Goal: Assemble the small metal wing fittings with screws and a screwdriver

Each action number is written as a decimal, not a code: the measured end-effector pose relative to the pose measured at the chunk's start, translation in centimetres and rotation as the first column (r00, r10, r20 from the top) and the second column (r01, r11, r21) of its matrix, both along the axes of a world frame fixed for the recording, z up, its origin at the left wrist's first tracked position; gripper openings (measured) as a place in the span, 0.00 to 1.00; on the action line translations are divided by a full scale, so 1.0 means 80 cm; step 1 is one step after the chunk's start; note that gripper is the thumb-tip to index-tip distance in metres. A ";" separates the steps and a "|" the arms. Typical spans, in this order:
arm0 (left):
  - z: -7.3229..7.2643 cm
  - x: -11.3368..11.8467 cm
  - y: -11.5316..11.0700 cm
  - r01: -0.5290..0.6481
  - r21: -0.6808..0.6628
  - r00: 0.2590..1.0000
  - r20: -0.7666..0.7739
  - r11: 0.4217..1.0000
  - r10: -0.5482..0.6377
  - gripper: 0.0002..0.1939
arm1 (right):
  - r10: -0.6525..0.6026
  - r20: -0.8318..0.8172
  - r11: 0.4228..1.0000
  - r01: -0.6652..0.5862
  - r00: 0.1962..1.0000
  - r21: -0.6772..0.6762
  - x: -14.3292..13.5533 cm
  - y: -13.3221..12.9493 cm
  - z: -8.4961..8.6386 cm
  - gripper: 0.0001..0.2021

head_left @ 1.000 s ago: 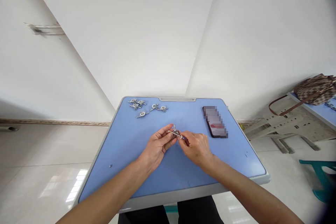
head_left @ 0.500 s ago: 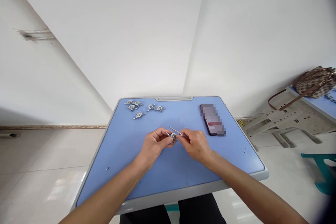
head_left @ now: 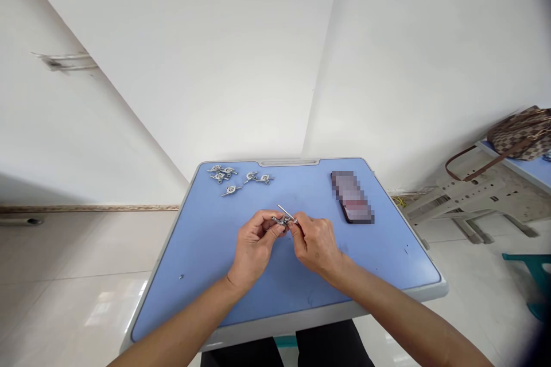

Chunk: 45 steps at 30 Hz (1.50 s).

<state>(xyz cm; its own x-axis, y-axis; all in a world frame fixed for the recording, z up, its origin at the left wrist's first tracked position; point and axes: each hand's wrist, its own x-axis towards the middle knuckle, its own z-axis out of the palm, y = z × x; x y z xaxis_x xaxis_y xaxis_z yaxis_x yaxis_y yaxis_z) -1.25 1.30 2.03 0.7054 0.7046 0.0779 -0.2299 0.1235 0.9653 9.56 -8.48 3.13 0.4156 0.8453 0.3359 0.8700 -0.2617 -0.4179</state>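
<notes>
Over the middle of the blue table, my left hand (head_left: pixel 255 245) pinches a small silver metal fitting (head_left: pixel 280 220) between thumb and fingers. From the other side my right hand (head_left: pixel 316 241) meets it, thumb and index finger closed on a thin metal rod (head_left: pixel 286 211) that points up and to the left. The rod's lower end is hidden by the fingers. Whether the rod is part of the fitting or a separate tool, I cannot tell. Several similar metal fittings (head_left: pixel 231 190) lie at the table's far left.
A phone (head_left: pixel 353 198), partly pixelated, lies on the right side of the blue table (head_left: pixel 193 298). One tiny metal piece (head_left: pixel 181 276) rests near the left edge. Off to the right, a checkered handbag (head_left: pixel 516 132) sits on another table, with a green stool (head_left: pixel 531 275) below.
My right hand has turned slightly and its fingers now press closer to the fitting. The fitting is tilted differently. The whole view has shifted a little.
</notes>
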 end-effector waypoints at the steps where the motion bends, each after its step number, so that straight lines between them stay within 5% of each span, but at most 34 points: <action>1: 0.000 0.000 0.000 0.000 0.008 1.000 0.006 1.000 0.000 0.06 | 0.005 0.011 1.000 -0.005 1.000 0.025 -0.001 0.001 0.000 0.12; 10: -0.009 -0.001 0.004 -0.067 0.231 0.997 0.060 0.971 0.054 0.04 | 0.012 -0.076 0.989 0.000 0.997 0.150 -0.008 0.007 0.003 0.13; 18: -0.016 0.001 0.010 -0.269 0.532 0.963 0.175 0.803 0.207 0.08 | -0.025 -0.340 0.982 0.086 0.940 0.166 -0.023 0.024 0.006 0.15; 22: -0.011 0.003 0.018 -0.248 0.426 0.966 0.183 0.870 0.185 0.05 | -0.005 -0.434 0.983 0.084 0.901 0.164 -0.023 0.027 0.007 0.16; 26: -0.007 0.007 0.023 -0.065 0.068 0.989 0.137 0.996 0.055 0.06 | 0.009 -0.387 0.991 0.043 0.922 0.124 -0.015 0.018 0.006 0.15; 31: -0.008 0.011 0.024 0.015 -0.194 0.996 0.093 0.981 0.003 0.11 | 0.036 -0.147 0.991 -0.016 0.988 0.134 -0.005 0.011 0.002 0.13; 34: -0.005 0.008 0.023 0.026 -0.147 0.998 0.067 0.989 -0.016 0.11 | 0.043 -0.069 0.994 -0.036 0.997 0.105 -0.002 0.009 0.002 0.11; 39: 0.001 0.004 0.019 0.145 0.039 0.986 0.081 0.989 -0.147 0.16 | 0.005 -0.213 1.000 0.000 0.977 0.022 0.001 0.003 0.010 0.14; 45: -0.004 0.006 0.018 0.001 -0.047 1.000 0.001 0.999 -0.001 0.14 | 0.062 -0.012 0.997 -0.063 0.998 -0.038 0.001 0.009 0.007 0.12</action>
<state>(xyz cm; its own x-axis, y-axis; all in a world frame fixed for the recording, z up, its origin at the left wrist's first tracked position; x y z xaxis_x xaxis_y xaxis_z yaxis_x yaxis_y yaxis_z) -0.74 2.72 1.68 0.7063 0.7064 0.0458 -0.2310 0.1688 0.9582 9.60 -7.74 3.72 0.3650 0.8819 0.2983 0.8806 -0.2229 -0.4182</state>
